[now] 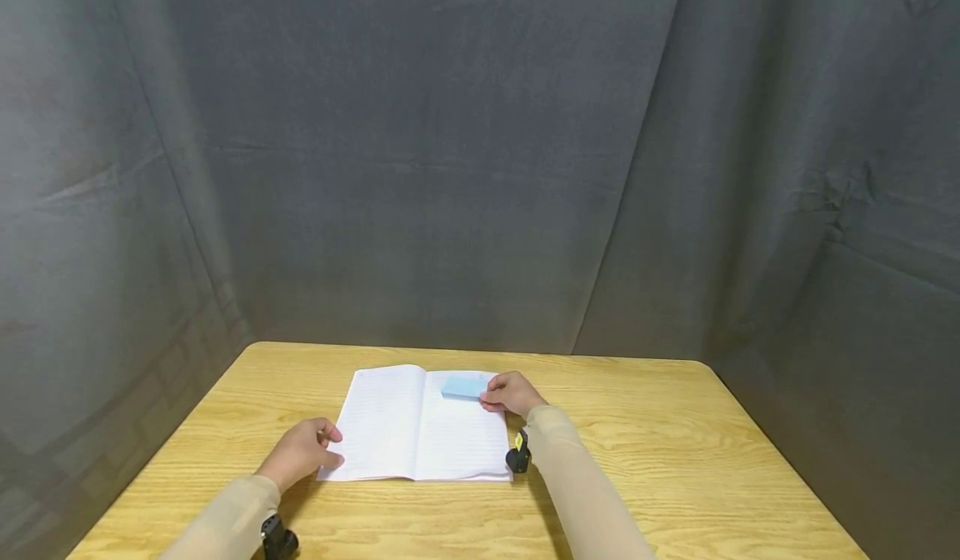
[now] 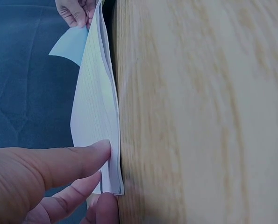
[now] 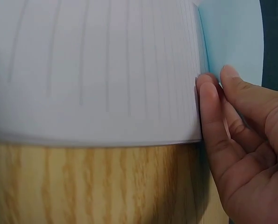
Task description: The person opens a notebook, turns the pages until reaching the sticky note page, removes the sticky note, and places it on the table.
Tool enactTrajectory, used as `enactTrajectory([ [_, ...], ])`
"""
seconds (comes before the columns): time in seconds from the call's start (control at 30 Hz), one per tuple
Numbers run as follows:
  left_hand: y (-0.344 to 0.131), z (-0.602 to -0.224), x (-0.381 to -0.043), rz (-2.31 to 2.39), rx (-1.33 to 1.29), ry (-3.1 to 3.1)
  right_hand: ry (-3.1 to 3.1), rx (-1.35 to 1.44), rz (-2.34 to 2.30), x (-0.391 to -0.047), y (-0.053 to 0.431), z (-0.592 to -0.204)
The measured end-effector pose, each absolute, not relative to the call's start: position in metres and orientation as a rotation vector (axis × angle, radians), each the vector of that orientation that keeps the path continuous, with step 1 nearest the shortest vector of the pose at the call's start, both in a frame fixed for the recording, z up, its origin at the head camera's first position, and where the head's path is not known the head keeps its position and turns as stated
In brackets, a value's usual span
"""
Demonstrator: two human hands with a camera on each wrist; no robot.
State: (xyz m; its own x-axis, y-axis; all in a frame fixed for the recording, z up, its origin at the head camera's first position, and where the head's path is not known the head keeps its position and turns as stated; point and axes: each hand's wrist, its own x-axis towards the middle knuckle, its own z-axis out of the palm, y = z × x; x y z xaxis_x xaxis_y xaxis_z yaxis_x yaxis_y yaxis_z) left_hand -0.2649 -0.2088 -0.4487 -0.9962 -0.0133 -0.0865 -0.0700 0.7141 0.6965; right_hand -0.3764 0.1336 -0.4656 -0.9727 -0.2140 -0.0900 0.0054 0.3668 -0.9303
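An open lined notebook (image 1: 378,427) lies on the table with its white pages spread. My left hand (image 1: 302,450) is at its left edge; in the left wrist view the thumb (image 2: 94,156) rests on the page, with the other fingers by the edge. At the upper part of the right page, my right hand (image 1: 512,394) pinches one end of a light blue paper slip (image 1: 461,388) between thumb and fingers. The slip (image 2: 69,45) stands bent up from the page in the left wrist view. Its printing, if any, cannot be made out.
The wooden table (image 1: 660,452) extends around the notebook, widest to the right. Grey cloth (image 1: 420,168) hangs behind the table and along both sides. A small black camera is strapped on each wrist.
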Motion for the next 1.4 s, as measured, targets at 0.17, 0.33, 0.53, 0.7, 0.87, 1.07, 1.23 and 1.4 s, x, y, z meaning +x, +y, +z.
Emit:
enactTrajectory([
  [0.17, -0.2096, -0.4499, -0.2657, 1.148, -0.066, 2.847, 2.441, -0.192, -1.625, -0.379, 0.1351, -0.4674],
  [0.33, -0.2097, -0.4509, -0.2673, 1.141, -0.065, 2.848, 2.44, -0.174, -1.614, -0.3804, 0.1352, -0.4667],
  [0.53, -0.2099, -0.4519, -0.2675, 1.134, -0.048, 2.865, 2.477, -0.197, -1.564, -0.3789, 0.1347, -0.4652],
  [0.7, -0.21, -0.452, -0.2673, 1.126, -0.046, 2.87, 2.479, -0.211, -1.556, -0.3777, 0.1345, -0.4637],
  [0.87, -0.2097, -0.4515, -0.2666, 1.139, -0.043, 2.862, 2.471, -0.208, -1.56, -0.3765, 0.1355, -0.4639],
  [1.07, -0.2098, -0.4518, -0.2657, 1.154, -0.037, 2.855, 2.46, -0.207, -1.58, -0.3741, 0.1358, -0.4631],
  [1.23, -0.2111, -0.453, -0.2671, 1.141, -0.037, 2.862, 2.435, -0.193, -1.594, -0.3747, 0.1369, -0.4628],
  [1.4, -0.2117, -0.4535, -0.2673, 1.133, -0.047, 2.854, 2.4, -0.231, -1.598, -0.3735, 0.1398, -0.4583],
])
